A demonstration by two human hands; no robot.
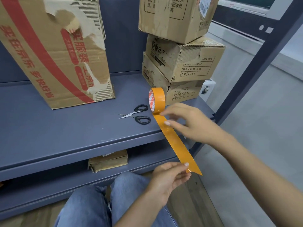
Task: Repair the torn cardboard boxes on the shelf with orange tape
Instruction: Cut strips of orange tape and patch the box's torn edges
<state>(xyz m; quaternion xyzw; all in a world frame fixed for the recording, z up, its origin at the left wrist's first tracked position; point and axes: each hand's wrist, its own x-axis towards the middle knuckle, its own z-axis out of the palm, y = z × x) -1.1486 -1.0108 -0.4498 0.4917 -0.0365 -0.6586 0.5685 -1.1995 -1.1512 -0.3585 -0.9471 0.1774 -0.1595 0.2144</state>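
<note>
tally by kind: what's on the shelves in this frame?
Cardboard boxes: 5. Large torn box, three stacked boxes, flattened box on the lower shelf.
Orange tape roll: 1.
Black-handled scissors: 1.
Total: 7

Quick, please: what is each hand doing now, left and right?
Left hand: pinches the free end of the orange tape strip.
Right hand: fingers spread over the strip beside the tape roll; gripping nothing.

Bright, even indoor light with soft shadows; glare streaks the pulled orange tape (173, 141); wide-angle bending bows the shelf (65, 128) upright and edges; the right hand (188, 122) is slightly motion-blurred
</note>
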